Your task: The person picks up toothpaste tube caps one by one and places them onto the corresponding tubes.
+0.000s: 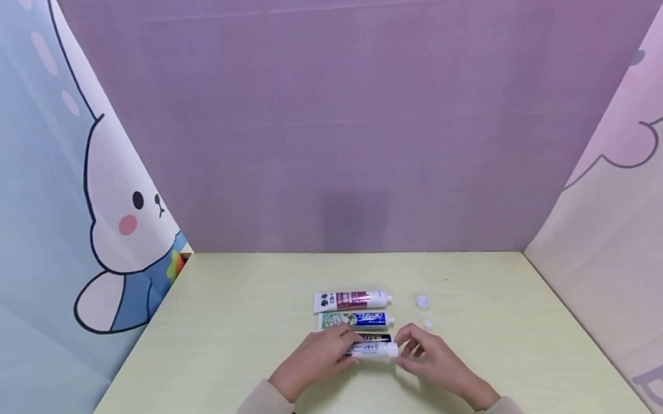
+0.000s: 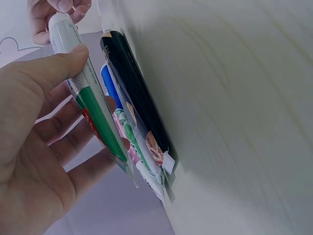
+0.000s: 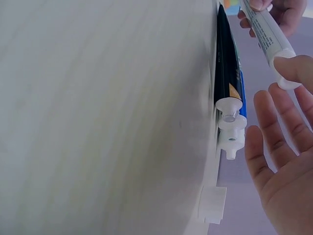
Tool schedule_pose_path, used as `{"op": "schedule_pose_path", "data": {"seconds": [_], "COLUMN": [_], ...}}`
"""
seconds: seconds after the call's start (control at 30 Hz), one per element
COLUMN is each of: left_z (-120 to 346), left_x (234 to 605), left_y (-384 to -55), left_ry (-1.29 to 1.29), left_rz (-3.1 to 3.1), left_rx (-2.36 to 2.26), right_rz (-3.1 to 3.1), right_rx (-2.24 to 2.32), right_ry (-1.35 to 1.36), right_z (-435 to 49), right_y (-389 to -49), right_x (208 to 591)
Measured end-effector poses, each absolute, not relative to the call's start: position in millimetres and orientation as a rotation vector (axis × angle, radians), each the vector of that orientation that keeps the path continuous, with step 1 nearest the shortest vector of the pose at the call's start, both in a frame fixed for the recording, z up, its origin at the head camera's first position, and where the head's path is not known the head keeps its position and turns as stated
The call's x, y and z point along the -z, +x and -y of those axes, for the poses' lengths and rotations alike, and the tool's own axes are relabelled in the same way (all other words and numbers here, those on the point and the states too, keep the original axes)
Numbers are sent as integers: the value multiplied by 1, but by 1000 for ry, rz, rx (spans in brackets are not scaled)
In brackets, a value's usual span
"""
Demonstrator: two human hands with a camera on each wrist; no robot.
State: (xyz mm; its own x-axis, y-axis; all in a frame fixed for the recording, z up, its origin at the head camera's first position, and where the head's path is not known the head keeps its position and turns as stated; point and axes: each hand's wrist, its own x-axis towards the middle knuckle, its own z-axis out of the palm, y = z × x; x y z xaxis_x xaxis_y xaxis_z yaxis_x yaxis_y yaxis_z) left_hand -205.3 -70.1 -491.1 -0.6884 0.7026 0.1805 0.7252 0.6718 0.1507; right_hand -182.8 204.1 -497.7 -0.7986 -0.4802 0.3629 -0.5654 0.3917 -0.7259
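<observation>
My left hand [image 1: 322, 355] grips a white toothpaste tube [image 2: 73, 49] with a green and red lower part, its thumb across the front and fingers behind. The tube is raised over the table, its capped end toward the right. My right hand [image 1: 432, 361] has thumb and fingertips at the tube's white cap [image 3: 286, 81], pinching it, while its other fingers stay loosely spread. Just behind the held tube lies a black toothpaste tube [image 3: 227, 58], its nozzle uncapped. Further back are a blue and green tube [image 1: 365, 319] and a white and maroon tube [image 1: 359, 300], also with bare nozzles.
A larger white cap [image 1: 422, 302] and a smaller white cap [image 1: 428, 324] lie right of the tubes on the pale wooden table [image 1: 246, 299]. A purple panel [image 1: 328, 138] rises at the back, with printed cloth [image 1: 18, 248] at the sides.
</observation>
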Motion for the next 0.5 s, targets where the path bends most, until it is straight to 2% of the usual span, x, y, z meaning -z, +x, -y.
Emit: {"op": "schedule_pose_path", "data": {"seconds": [0.17,0.5], "left_z": [70,71], "left_x": [490,490], "left_y": [-204,-204], "left_ry": [-1189,-1186], "left_rz": [2775,2765], "left_rx": [326,311], "right_rz": [2523,2593], "right_rx": [-1403,-1496], "right_ry": [982,924], "right_z": [-201,-203], "right_y": [-174,-177], "right_x": [483,491]}}
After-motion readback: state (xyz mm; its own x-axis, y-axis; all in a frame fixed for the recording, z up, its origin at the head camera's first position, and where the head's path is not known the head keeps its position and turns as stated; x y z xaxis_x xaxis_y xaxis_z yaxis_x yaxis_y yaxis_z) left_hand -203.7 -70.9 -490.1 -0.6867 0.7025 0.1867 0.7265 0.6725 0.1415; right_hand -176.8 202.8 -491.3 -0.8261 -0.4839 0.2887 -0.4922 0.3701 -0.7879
